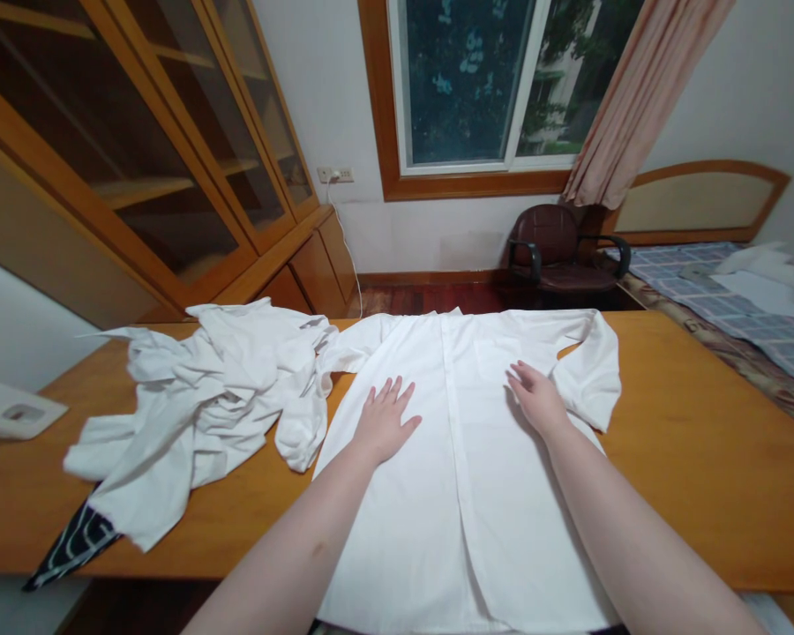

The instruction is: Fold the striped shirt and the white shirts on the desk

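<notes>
A white button-front shirt [423, 494] lies spread out, front side up, its lower end reaching the near edge of the table. My left hand [385, 422] rests on the shirt's left half, palm down with fingers spread. Over the right half, near the chest pocket, is my right hand [535, 397]; its fingers are apart and slightly bent, and nothing is in them. The right sleeve [588, 379] bends outward and down beside that hand. The left sleeve [354, 344] runs toward a rumpled heap of white clothes [218, 397].
The wooden table [694, 459] extends to both sides. A black patterned cloth [72, 538] pokes out under the heap. At far left is a white object with slots [19, 406]. Beyond stand a glass-door cabinet [172, 132], an office chair [556, 247] and a bed [754, 291].
</notes>
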Tool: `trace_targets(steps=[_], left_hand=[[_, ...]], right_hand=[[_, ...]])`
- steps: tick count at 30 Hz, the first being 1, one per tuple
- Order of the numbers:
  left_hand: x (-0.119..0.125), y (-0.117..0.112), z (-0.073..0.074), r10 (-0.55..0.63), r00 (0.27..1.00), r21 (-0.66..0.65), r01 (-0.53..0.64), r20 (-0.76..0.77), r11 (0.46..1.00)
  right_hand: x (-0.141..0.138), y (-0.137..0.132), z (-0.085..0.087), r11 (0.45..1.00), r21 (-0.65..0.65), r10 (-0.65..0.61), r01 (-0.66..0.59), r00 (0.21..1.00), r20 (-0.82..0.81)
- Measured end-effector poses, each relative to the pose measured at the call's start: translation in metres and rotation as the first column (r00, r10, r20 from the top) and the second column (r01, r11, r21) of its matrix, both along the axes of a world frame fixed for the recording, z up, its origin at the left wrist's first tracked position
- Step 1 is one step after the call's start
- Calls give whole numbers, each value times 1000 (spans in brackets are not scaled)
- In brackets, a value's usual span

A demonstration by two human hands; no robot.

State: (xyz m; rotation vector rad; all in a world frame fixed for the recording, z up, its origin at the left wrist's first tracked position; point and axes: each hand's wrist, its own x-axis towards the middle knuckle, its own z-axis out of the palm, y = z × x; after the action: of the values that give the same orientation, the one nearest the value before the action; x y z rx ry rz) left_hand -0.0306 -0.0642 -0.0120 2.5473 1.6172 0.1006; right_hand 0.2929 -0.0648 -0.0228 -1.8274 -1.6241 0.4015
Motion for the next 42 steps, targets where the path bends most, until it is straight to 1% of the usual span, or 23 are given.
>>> trace_targets(steps=[2, 5, 6, 8, 10, 13, 17, 20, 23, 26, 28, 31, 33, 34, 35, 36, 37, 39, 41, 42], left_hand=[[-2, -4, 1, 8, 1000, -2, -8, 1, 1000], [-6, -9, 3, 16, 1000, -16, -15, 2, 1000], [-8, -10, 4, 18, 1000, -22, -18, 2, 1000], [-12, -12, 3, 28, 1000, -31, -27, 3, 999], [-15, -14, 2, 43, 999, -37, -43, 4, 998], [-18, -18, 2, 61, 998, -43, -62, -8, 997], [-19, -26, 5, 84, 995, -49, -87, -49, 995], [-17, -31, 5, 84, 993, -50, -88, -80, 995], [-14, -37, 2, 107, 989, -19, -109, -107, 994], [-11, -45, 0, 129, 982, 4, -129, -137, 992], [-10, -49, 6, 115, 980, -28, -121, -163, 992], [-5, -48, 25, 98, 971, -140, -130, -216, 982], [6, -38, 41, 105, 961, -204, -160, -255, 966], [15, -31, 49, 113, 957, -213, -173, -269, 962], [25, -22, 54, 126, 955, -201, -183, -268, 962], [37, -13, 57, 128, 960, -181, -176, -249, 967], [49, -3, 59, 114, 972, -142, -145, -205, 979], [74, 15, 54, 52, 995, -21, -54, -84, 998], [94, 27, 42, 11, 1000, 95, -11, 4, 995], [100, 31, 34, 0, 1000, 126, -3, 29, 992]], right_hand=[[7, -2, 0, 997, -57, -41, 49, 990, 135], [11, -6, 3, 982, -154, -43, 106, 930, 366], [12, -8, 4, 973, -182, -57, 145, 907, 416], [14, -11, 7, 948, -228, -93, 222, 879, 468], [15, -12, 10, 920, -273, -123, 280, 870, 478], [13, -13, 13, 889, -319, -146, 330, 862, 486], [8, -17, 11, 892, -281, -159, 353, 829, 536], [8, -23, 9, 894, -289, -144, 344, 829, 541], [10, -32, 9, 878, -325, -148, 352, 845, 514], [13, -39, 13, 844, -371, -183, 387, 858, 480], [14, -43, 15, 814, -399, -217, 422, 858, 465], [14, -46, 16, 792, -413, -243, 449, 854, 460], [11, -47, 14, 800, -380, -256, 465, 837, 484], [8, -46, 13, 817, -343, -256, 464, 823, 507], [5, -45, 12, 844, -294, -246, 449, 810, 532], [1, -44, 10, 879, -244, -221, 410, 802, 554], [-2, -42, 10, 916, -197, -182, 348, 801, 570], [-8, -39, 8, 971, -131, -89, 200, 812, 577], [-11, -36, 7, 989, -118, -10, 92, 827, 563], [-12, -35, 6, 989, -132, 24, 60, 829, 558]])
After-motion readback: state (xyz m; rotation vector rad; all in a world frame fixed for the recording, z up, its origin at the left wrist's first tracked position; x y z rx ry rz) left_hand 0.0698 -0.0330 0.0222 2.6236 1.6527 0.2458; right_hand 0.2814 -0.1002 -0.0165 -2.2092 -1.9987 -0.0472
